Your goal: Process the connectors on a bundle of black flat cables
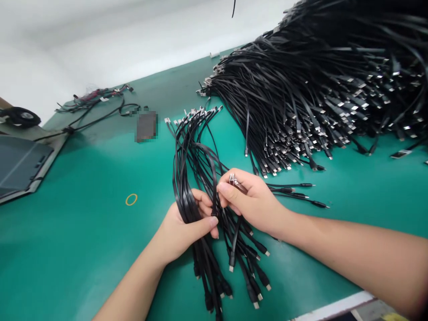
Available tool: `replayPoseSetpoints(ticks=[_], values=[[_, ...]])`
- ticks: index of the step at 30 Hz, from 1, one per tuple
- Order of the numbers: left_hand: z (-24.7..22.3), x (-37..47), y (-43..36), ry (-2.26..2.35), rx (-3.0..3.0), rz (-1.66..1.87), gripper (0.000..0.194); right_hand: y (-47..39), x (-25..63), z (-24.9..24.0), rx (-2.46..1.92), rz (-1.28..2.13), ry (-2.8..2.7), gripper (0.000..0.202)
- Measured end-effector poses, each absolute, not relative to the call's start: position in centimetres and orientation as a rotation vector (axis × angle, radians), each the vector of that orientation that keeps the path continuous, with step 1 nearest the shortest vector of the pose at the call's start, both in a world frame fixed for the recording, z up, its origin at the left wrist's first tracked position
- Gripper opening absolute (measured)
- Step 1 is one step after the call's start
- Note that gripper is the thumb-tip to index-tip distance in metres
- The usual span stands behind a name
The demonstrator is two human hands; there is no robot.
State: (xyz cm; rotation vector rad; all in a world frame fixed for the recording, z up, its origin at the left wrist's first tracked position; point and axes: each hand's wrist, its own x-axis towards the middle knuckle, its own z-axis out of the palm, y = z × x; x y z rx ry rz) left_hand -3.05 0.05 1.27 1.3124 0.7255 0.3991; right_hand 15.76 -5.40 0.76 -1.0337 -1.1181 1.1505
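Observation:
My left hand [182,232] is closed around a bundle of flat black USB cables [182,178]. Its thumb presses on one cable near that cable's lower end. The bundle's silver plugs fan out above on the green table, and its other ends hang below the hand. Just to the right, my right hand [249,198] is closed in a pinch, its fingertips beside that same cable. Shiny metal ends [233,179] poke out above its thumb and look like cable plugs. More black cables [236,243] run beneath this hand, partly hidden by it.
A large heap of black cables [284,98] covers the back right of the green table [83,236]. Several loose cable ends [297,194] lie by my right wrist. A yellow ring [131,199], a blurred dark square [146,126], tangled wires [100,100] and a grey device [23,162] are on the left.

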Motion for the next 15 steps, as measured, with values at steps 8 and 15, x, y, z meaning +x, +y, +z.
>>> replayPoseSetpoints(ticks=[8, 15], values=[[1.40, -3.17, 0.02, 0.726, 1.380, 0.394, 0.021, -5.61, 15.28, 0.85, -1.013, 1.225, -1.180, 0.008], [1.15, -2.96, -0.07, 0.658, 1.247, 0.398, 0.020, -5.02, 15.93, 0.80, -0.904, 1.351, -1.117, 0.032]])
